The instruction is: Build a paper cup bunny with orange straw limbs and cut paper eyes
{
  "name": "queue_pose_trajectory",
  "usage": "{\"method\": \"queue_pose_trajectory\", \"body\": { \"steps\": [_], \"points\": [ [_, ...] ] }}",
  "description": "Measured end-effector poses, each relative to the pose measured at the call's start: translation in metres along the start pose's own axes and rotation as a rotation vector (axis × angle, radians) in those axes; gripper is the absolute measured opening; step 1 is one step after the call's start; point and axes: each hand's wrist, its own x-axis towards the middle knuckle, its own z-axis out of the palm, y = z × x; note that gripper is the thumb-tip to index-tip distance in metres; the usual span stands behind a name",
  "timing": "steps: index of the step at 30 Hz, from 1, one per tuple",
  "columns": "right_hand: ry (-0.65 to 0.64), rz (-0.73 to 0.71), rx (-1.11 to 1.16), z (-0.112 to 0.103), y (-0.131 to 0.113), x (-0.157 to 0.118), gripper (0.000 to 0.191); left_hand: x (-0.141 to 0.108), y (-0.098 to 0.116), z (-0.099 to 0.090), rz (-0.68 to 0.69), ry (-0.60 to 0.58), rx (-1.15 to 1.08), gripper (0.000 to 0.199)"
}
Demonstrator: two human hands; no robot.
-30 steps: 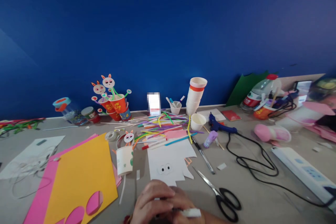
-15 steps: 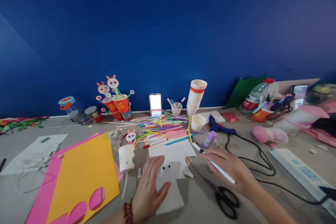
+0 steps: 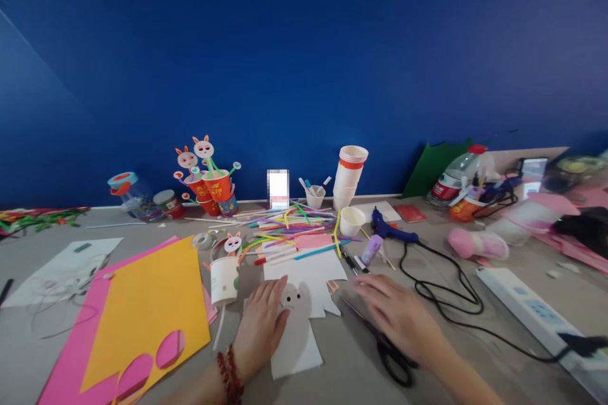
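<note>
My left hand [image 3: 263,316] lies flat with its fingers out at the left edge of a white paper piece [image 3: 297,348] that has two dark eyes drawn on it. My right hand [image 3: 399,313], slightly blurred, hovers with fingers stretched out over black-handled scissors [image 3: 394,364], partly covering them. Just past its fingertips lies a white marker [image 3: 361,266] beside a dark pen [image 3: 350,261] and a purple glue stick [image 3: 372,249]. More white paper [image 3: 308,272] sits beneath the eyed piece, with small orange pieces [image 3: 332,286] at its right.
A white cup [image 3: 225,281] and a small rabbit face [image 3: 232,244] stand left of the paper. Pink and yellow sheets [image 3: 152,304] spread further left. Behind are pipe cleaners [image 3: 289,221] and stacked cups [image 3: 350,177]. A blue glue gun [image 3: 392,230] and power strip [image 3: 527,310] are right.
My right hand has let go of the white marker, which now lies near the glue stick, and its fingers have straightened. My left hand stays at the paper. The view has shifted slightly.
</note>
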Motion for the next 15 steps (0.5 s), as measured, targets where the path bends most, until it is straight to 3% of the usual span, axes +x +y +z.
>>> {"method": "queue_pose_trajectory", "body": {
  "steps": [2,5,9,15],
  "points": [
    [-0.066,0.007,0.178,0.012,-0.028,0.02,0.032,0.001,0.001,0.0,-0.001,-0.003,-0.024,0.051],
    [-0.195,0.03,0.25,0.035,-0.055,0.051,0.038,0.002,0.002,0.001,-0.003,-0.004,-0.055,0.05],
    [-0.32,0.083,0.204,0.053,-0.06,0.076,0.034,0.003,0.003,0.002,-0.014,0.024,-0.086,0.052],
    [-0.317,0.111,0.192,0.057,-0.056,0.078,0.021,0.006,0.006,-0.001,-0.034,0.003,-0.116,0.052]
  ]
}}
